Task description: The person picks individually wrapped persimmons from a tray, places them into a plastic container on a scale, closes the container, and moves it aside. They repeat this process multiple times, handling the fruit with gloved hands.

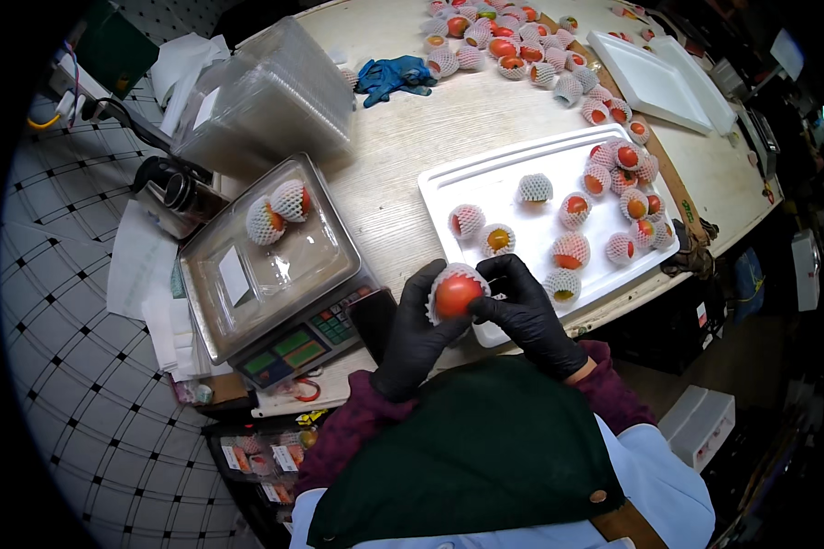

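A red tomato [457, 295] in a white foam net sleeve is held before me between both hands. My left hand [415, 329], in a black glove, cups it from the left. Fingers and thumb of my right hand [525, 309], gloved alike, touch its right side and net. Beyond lies a white foam tray [522, 161] bearing several netted tomatoes [570, 250]. To the left, a clear plastic container [295, 257] with a white label sits on the metal pan of a digital scale [295, 353]. Two netted tomatoes [266, 221] lie in its far part.
A stack of clear plastic containers [268, 103] stands behind the scale. Blue gloves [395, 77] and many netted tomatoes [508, 48] lie at the table's far side. White foam trays [652, 82] rest at the far right. A dark phone [373, 322] is beside the scale.
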### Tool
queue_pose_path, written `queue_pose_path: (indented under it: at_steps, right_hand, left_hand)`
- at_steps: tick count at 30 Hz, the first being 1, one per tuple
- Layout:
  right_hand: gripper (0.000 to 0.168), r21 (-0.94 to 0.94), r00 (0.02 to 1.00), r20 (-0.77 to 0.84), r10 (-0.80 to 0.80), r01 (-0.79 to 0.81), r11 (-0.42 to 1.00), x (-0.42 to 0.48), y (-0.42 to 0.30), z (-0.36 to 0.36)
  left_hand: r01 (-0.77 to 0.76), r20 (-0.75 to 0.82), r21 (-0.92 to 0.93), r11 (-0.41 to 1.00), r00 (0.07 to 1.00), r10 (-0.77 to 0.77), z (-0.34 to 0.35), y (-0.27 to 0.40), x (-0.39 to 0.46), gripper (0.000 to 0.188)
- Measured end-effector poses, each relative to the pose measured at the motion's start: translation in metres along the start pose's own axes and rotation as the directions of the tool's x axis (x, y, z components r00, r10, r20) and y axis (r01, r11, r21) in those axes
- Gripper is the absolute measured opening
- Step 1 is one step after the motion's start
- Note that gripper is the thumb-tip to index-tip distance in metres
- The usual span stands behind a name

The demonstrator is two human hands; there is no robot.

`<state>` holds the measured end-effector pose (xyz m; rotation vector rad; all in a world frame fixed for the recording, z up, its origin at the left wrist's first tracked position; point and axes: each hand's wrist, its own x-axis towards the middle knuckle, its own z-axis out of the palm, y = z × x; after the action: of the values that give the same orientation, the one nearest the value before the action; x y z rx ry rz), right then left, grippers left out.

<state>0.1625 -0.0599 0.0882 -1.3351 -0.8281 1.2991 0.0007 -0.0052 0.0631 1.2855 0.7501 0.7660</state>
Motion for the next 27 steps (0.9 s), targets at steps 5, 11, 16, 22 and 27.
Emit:
queue_pose_path:
  at_steps: [5, 11, 16, 22, 27]
  right_hand:
    - [0.017, -0.107, 0.992, 0.055, -0.109, 0.115, 0.988, 0.002, 0.002, 0.008]
    - [0.016, -0.211, 0.965, -0.001, -0.264, 0.258, 0.943, -0.001, 0.003, -0.01]
    - [0.017, -0.245, 0.98, -0.098, -0.174, 0.145, 0.959, -0.008, 0.019, -0.054]
    - [0.026, -0.805, 0.779, -0.299, -0.551, 0.104, 0.583, -0.007, 0.043, -0.173]
    - [0.041, -0.938, 0.656, -0.338, -0.675, -0.29, 0.188, 0.056, 0.026, -0.275]
  left_hand:
    - [0.101, -0.053, -0.314, 0.944, 0.991, -0.124, -0.013, 0.005, -0.007, 0.063]
    - [-0.215, -0.208, 0.836, 0.504, 0.727, 0.655, -0.071, 0.051, 0.011, 0.059]
    - [0.421, -0.334, 0.892, -0.162, 0.857, 0.393, -0.152, 0.018, 0.018, 0.05]
    - [0.192, -0.11, 0.978, -0.084, 0.81, 0.577, -0.129, 0.042, 0.024, 0.041]
    - [-0.172, -0.019, 0.937, 0.305, 0.845, 0.534, -0.073, 0.044, 0.001, 0.039]
